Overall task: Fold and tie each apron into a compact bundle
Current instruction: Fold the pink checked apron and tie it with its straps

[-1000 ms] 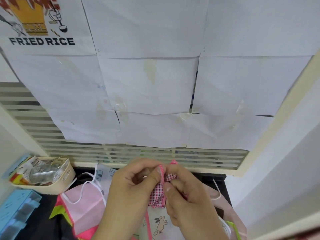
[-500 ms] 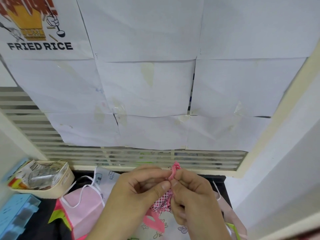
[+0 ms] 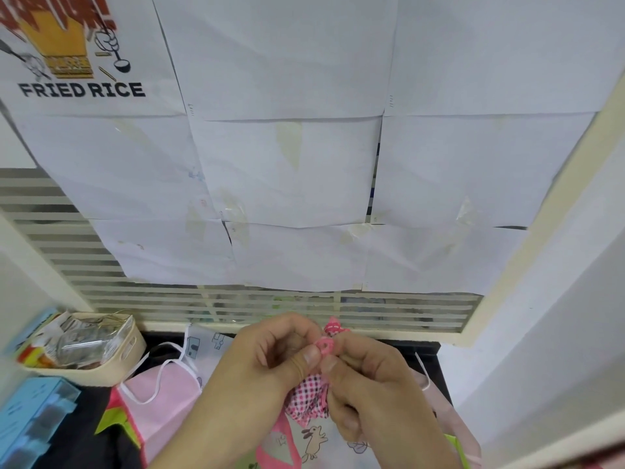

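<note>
A small bundle of pink checked apron cloth point(image 3: 306, 399) is held up over the dark table between both hands. My left hand point(image 3: 267, 363) pinches it from the left, thumb on the cloth near its pink strap loop point(image 3: 325, 345). My right hand point(image 3: 368, 384) grips the bundle from the right, fingertips at the same loop. A tuft of the pink strap point(image 3: 333, 324) sticks out above the fingers. Under the hands lie more aprons: a pale pink apron point(image 3: 169, 397) with white ties and a white rabbit-print apron point(image 3: 314, 441).
A cream basket point(image 3: 111, 363) of packets stands at the back left of the black table point(image 3: 84, 431). A blue plastic box point(image 3: 30, 414) is at the left edge. Paper sheets cover the slatted window point(image 3: 236, 306) behind; a white wall point(image 3: 558, 333) rises close on the right.
The pink strap, straight between my thumbs a second ago, is now curled into a small loop on top of the bundle. Both hands stayed together and rose slightly.
</note>
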Motion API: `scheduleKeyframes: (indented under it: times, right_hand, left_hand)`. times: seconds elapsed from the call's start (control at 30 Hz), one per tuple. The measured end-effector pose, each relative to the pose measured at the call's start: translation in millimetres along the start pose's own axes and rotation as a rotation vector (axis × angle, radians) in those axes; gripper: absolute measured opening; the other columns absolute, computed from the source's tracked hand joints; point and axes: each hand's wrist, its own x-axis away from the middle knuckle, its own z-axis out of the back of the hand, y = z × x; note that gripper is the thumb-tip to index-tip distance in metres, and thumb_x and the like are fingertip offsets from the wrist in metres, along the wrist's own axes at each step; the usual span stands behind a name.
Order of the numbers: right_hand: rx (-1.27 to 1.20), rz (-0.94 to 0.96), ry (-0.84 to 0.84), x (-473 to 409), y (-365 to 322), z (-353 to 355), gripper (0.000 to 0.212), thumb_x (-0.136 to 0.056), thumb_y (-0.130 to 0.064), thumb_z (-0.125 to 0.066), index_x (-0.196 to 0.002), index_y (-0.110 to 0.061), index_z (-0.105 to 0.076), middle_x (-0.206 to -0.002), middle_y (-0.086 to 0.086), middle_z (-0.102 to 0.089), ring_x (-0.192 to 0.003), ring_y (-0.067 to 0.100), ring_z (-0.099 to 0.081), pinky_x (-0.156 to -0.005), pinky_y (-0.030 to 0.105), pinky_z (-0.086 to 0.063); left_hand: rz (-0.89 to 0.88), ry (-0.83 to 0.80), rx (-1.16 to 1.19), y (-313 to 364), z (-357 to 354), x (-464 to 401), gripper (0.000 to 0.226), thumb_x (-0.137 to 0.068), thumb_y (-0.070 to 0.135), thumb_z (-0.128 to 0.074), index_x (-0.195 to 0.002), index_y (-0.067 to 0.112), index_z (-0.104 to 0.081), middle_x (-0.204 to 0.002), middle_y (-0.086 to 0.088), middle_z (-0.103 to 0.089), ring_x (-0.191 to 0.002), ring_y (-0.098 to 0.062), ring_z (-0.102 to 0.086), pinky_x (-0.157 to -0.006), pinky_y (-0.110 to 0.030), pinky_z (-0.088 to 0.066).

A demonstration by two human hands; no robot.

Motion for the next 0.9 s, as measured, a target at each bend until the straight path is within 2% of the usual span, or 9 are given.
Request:
scheduleKeyframes:
  times: [0.1, 0.27, 0.37, 0.47, 0.53, 0.6, 0.7, 0.8, 0.9]
  right_hand:
    - [-0.186, 0.043, 0.022, 0, -3, 1, 0.02, -0.091, -0.017, -0.061, -0.094, 0.001, -0.07, -0.049, 0.008, -0.031, -0.045, 0.015, -0.03, -0.046, 0.021, -0.026]
    - [-0.217, 0.179, 0.117, 3, -3, 7, 0.012, -0.087, -0.004, -0.06, -0.094, 0.002, -0.068, -0.058, 0.012, -0.042, -0.043, 0.024, -0.039, -0.041, 0.028, -0.035]
    - [-0.002, 0.217, 0.191, 10, -1, 6, 0.022, -0.098, 0.016, -0.052, -0.094, 0.0, -0.066, -0.06, 0.014, -0.053, -0.045, 0.029, -0.047, -0.046, 0.032, -0.044]
    - [0.311, 0.248, 0.262, 14, 2, 4, 0.033, -0.096, 0.013, -0.056, -0.098, -0.017, -0.069, -0.068, 0.009, -0.065, -0.052, 0.025, -0.062, -0.059, 0.027, -0.053]
    - [0.503, 0.286, 0.297, 16, 5, 3, 0.045, -0.091, 0.01, -0.063, -0.096, -0.034, -0.07, -0.082, -0.003, -0.07, -0.064, 0.017, -0.069, -0.068, 0.022, -0.056]
    - [0.76, 0.386, 0.334, 16, 7, 2, 0.048, -0.087, 0.006, -0.069, -0.097, -0.041, -0.071, -0.094, -0.012, -0.068, -0.079, 0.011, -0.071, -0.071, 0.013, -0.053]
    - [1.093, 0.528, 0.358, 14, 10, 0, 0.031, -0.085, -0.007, -0.077, -0.093, -0.037, -0.071, -0.092, -0.015, -0.059, -0.085, -0.004, -0.061, -0.07, -0.002, -0.039]
    - [1.089, 0.578, 0.382, 10, 13, 2, 0.017, -0.082, -0.014, -0.073, -0.082, -0.031, -0.069, -0.085, -0.014, -0.05, -0.075, 0.0, -0.052, -0.064, -0.002, -0.035]
    - [1.01, 0.496, 0.409, 13, 7, 1, 0.018, -0.082, -0.02, -0.074, -0.076, -0.033, -0.064, -0.093, -0.015, -0.053, -0.079, 0.005, -0.06, -0.058, 0.005, -0.039]
  left_hand:
    - [-0.019, 0.092, 0.173, 0, -3, 0, 0.006, -0.085, 0.006, -0.077, -0.081, 0.008, -0.073, -0.098, -0.017, -0.078, -0.087, -0.023, -0.073, -0.076, -0.026, -0.057]
    - [-0.042, 0.133, 0.266, -1, -1, 2, 0.014, -0.087, 0.008, -0.062, -0.082, 0.008, -0.075, -0.086, -0.022, -0.074, -0.074, -0.024, -0.07, -0.073, -0.026, -0.056]
    - [-0.039, 0.163, 0.204, -5, 1, 3, 0.014, -0.09, 0.009, -0.061, -0.082, 0.008, -0.073, -0.079, -0.022, -0.071, -0.07, -0.028, -0.068, -0.072, -0.028, -0.055]
    - [-0.046, 0.197, 0.063, -10, 1, 3, 0.019, -0.099, 0.002, -0.058, -0.086, 0.007, -0.072, -0.078, -0.02, -0.071, -0.071, -0.031, -0.067, -0.075, -0.032, -0.055]
    - [-0.033, 0.223, 0.014, -8, 0, 4, 0.021, -0.101, -0.002, -0.056, -0.087, 0.004, -0.071, -0.072, -0.014, -0.07, -0.066, -0.022, -0.065, -0.069, -0.024, -0.053]
    - [-0.008, 0.234, -0.014, -6, -1, 5, 0.02, -0.101, -0.001, -0.057, -0.088, 0.003, -0.071, -0.068, -0.007, -0.069, -0.06, -0.014, -0.062, -0.063, -0.019, -0.051]
    - [0.024, 0.224, -0.039, -7, -2, 5, 0.017, -0.101, 0.001, -0.059, -0.089, 0.005, -0.07, -0.063, -0.001, -0.066, -0.056, -0.01, -0.058, -0.059, -0.018, -0.047]
    - [0.058, 0.202, -0.095, -8, 0, 5, 0.014, -0.099, 0.0, -0.061, -0.09, 0.006, -0.07, -0.059, 0.002, -0.063, -0.052, -0.006, -0.054, -0.056, -0.016, -0.044]
    - [0.089, 0.146, -0.215, -9, 2, 5, 0.015, -0.099, 0.005, -0.065, -0.089, 0.013, -0.072, -0.062, -0.001, -0.066, -0.057, -0.007, -0.057, -0.059, -0.018, -0.045]
